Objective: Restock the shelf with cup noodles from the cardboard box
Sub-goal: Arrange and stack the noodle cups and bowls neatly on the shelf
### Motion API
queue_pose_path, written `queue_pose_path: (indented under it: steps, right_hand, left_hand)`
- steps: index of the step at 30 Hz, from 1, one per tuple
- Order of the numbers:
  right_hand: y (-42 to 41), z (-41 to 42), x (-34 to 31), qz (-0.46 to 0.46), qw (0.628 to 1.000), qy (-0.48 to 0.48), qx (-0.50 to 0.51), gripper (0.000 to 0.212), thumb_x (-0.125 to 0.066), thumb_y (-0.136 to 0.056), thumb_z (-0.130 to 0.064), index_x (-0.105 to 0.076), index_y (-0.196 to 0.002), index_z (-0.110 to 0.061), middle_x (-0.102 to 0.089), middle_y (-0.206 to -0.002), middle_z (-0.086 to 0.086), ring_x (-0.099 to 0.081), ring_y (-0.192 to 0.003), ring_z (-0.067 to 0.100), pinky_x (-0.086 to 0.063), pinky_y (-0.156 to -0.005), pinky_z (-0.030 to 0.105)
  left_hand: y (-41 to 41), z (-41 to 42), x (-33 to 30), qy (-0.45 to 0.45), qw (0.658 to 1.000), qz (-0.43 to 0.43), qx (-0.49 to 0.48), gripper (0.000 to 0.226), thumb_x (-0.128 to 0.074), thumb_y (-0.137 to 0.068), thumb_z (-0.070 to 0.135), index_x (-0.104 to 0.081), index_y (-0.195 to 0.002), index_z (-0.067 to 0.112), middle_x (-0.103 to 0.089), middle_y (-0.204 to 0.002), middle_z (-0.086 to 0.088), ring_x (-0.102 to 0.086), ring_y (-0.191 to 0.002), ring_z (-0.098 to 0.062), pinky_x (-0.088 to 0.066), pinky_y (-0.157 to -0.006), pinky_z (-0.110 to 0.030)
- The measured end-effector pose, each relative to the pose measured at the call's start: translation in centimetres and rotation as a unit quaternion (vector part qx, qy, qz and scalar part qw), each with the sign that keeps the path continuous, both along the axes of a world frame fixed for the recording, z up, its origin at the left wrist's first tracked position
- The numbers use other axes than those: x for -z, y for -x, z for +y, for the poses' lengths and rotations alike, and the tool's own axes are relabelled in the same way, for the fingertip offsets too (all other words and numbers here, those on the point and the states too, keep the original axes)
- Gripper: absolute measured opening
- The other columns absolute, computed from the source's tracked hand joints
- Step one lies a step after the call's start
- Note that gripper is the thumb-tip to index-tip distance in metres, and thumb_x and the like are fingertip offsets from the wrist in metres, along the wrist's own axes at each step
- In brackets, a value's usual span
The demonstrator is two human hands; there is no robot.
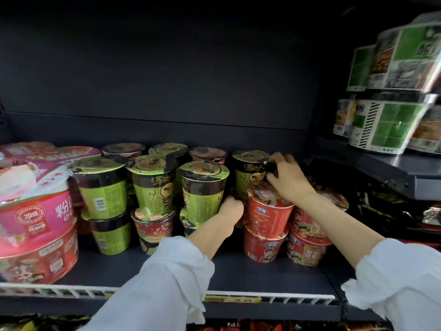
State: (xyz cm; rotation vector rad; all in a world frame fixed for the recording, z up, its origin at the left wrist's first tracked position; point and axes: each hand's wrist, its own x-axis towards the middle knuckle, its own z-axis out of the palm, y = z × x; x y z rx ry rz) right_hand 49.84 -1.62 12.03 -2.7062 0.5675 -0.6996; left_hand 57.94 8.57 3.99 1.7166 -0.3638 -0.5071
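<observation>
Several green cup noodles stand stacked on the dark shelf (238, 271). My right hand (288, 177) grips the right side of a green cup (248, 173) near its rim, in the upper layer at the right end of the row. My left hand (230, 209) reaches in low between that cup and the neighbouring green cup (202, 189); its fingers are hidden behind the cups. Red cups (267, 211) are stacked just right of my left hand, under my right wrist. The cardboard box is not in view.
Large pink and red noodle bowls (38, 225) fill the shelf's left end. Green-and-white bowls (391, 125) sit stacked on a higher shelf at the right. Dark packets (393, 211) lie below them. A price rail (229, 298) runs along the shelf's front edge.
</observation>
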Motion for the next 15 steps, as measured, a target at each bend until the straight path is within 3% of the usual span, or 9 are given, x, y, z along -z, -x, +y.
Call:
queue_pose_path:
  steps: [3, 5, 8, 10, 13, 15]
  right_hand:
    - [-1.5, -1.4, -0.8, 0.038, 0.998, 0.032, -0.027, 0.050, -0.050, -0.095, -0.016, -0.035, -0.143, -0.021, -0.030, -0.147, 0.011, -0.031, -0.134, 0.030, -0.035, -0.109, 0.041]
    - [-2.6, -2.1, -1.2, 0.081, 0.994, 0.051, -0.049, 0.052, -0.048, -0.097, -0.015, -0.032, -0.146, -0.025, -0.021, -0.155, 0.005, -0.022, -0.141, 0.028, -0.025, -0.113, 0.037]
    - [-4.3, -2.7, -1.8, 0.111, 0.991, 0.066, -0.045, 0.044, -0.046, -0.098, -0.016, -0.043, -0.141, -0.027, -0.038, -0.147, 0.007, -0.038, -0.132, 0.027, -0.034, -0.108, 0.035]
    - [-5.1, -2.7, -2.0, 0.103, 0.992, 0.063, -0.026, 0.038, -0.050, -0.096, -0.021, -0.053, -0.134, -0.024, -0.049, -0.136, 0.008, -0.049, -0.122, 0.027, -0.042, -0.100, 0.036]
    - [-5.6, -2.2, -1.9, 0.078, 0.993, 0.092, -0.011, 0.036, -0.056, -0.092, -0.033, -0.060, -0.126, -0.022, -0.054, -0.124, 0.007, -0.050, -0.117, 0.025, -0.042, -0.096, 0.036]
    - [-5.7, -1.8, -1.7, 0.059, 0.991, 0.118, -0.006, 0.036, -0.056, -0.092, -0.036, -0.061, -0.124, -0.022, -0.052, -0.120, 0.007, -0.047, -0.117, 0.024, -0.040, -0.096, 0.037]
  left_hand:
    - [-1.1, -1.5, -0.8, 0.023, 0.996, 0.079, -0.031, 0.042, -0.023, -0.102, 0.012, -0.035, -0.141, 0.004, -0.040, -0.146, -0.009, -0.039, -0.134, -0.027, -0.031, -0.113, -0.036]
    - [-2.1, -2.6, -0.2, 0.034, 0.993, 0.095, -0.056, 0.043, -0.024, -0.101, 0.016, -0.039, -0.140, 0.005, -0.043, -0.145, -0.012, -0.042, -0.132, -0.030, -0.034, -0.111, -0.040]
    - [-2.2, -3.1, 0.0, 0.060, 0.988, 0.128, -0.065, 0.043, -0.024, -0.101, 0.019, -0.044, -0.136, 0.002, -0.049, -0.138, -0.014, -0.046, -0.127, -0.031, -0.037, -0.109, -0.041]
    - [-2.0, -3.0, -0.1, 0.064, 0.986, 0.144, -0.058, 0.038, -0.025, -0.101, 0.015, -0.051, -0.125, 0.002, -0.054, -0.120, -0.012, -0.051, -0.116, -0.027, -0.041, -0.103, -0.036]
    - [-2.3, -3.0, -0.2, 0.070, 0.984, 0.149, -0.075, 0.027, -0.031, -0.099, 0.015, -0.055, -0.086, 0.015, -0.054, -0.095, -0.010, -0.049, -0.096, -0.021, -0.044, -0.086, -0.034]
    - [-2.1, -3.0, 0.0, 0.077, 0.982, 0.152, -0.077, 0.029, -0.031, -0.098, 0.016, -0.055, -0.083, 0.012, -0.060, -0.100, -0.010, -0.056, -0.098, -0.023, -0.047, -0.086, -0.033]
